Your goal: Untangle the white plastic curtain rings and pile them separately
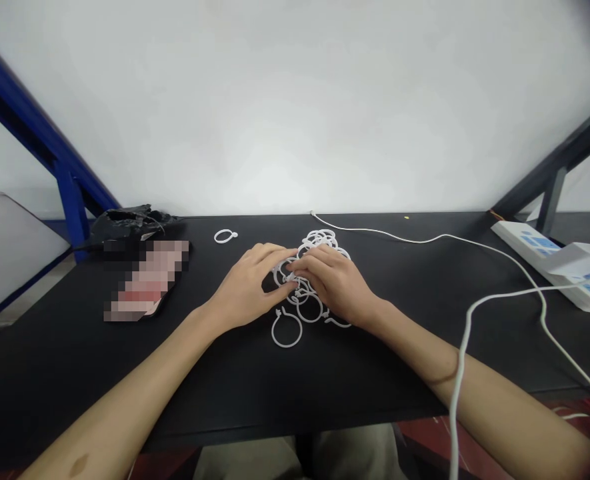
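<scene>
A pile of white plastic rings [321, 238], thin loops with a small clasp on each, lies on the black table under and behind my hands. My left hand [252, 283] curves in from the left, its thumb and fingertips closed about a white ring at the pile's near left. From the right, my right hand [337, 280] has its fingers bent and pinched at the same ring, and its palm covers part of the pile. One loose ring [287, 331] with its clasp undone lies just in front of my hands. Another ring [223, 237] sits apart at the back left.
At the left are a blurred-out phone-like object [149, 280] and a crumpled black plastic bag [129, 223]. A white power strip [525, 240] stands at the right. A white cable [467, 347] crosses the right side, over my right forearm. A white wall [295, 107] rises behind.
</scene>
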Demonstrator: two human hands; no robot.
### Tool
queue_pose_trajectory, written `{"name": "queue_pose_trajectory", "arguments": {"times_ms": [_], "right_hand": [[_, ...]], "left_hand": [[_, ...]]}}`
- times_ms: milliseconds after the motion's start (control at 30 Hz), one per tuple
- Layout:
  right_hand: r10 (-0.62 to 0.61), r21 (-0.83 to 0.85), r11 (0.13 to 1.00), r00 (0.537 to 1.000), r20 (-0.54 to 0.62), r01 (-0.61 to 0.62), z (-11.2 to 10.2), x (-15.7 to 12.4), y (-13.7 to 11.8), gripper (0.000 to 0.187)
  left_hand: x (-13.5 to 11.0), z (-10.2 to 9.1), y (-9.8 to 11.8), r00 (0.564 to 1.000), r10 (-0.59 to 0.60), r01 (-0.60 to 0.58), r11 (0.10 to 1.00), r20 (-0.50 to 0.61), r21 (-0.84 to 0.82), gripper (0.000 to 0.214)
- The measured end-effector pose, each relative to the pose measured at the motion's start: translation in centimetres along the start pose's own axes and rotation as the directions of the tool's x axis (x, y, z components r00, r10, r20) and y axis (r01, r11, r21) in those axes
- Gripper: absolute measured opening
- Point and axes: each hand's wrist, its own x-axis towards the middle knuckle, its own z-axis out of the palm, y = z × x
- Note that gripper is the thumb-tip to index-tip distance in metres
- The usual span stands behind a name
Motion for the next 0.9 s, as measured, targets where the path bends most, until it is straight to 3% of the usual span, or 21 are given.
{"name": "queue_pose_trajectory", "arguments": {"times_ms": [533,767,900], "right_hand": [[0.037,0.011,0.999,0.998,-0.058,-0.036,-0.1,0.0,0.0,0.019],[0.085,0.031,0.996,0.995,-0.057,-0.084,-0.2,-0.2,0.2,0.017],[0.100,0.014,0.995,0.995,-0.030,-0.100,-0.2,-0.1,0.2,0.017]], "left_hand": [[0.1,0.0,0.0,1.000,0.008,-0.007,0.999,-0.007,0.044,0.031],[0.0,0.1,-1.1,0.991,-0.136,0.137,0.988,-0.013,0.069,0.038],[0.1,0.0,-1.6,0.988,-0.156,0.157,0.985,-0.019,0.068,0.035]]}}
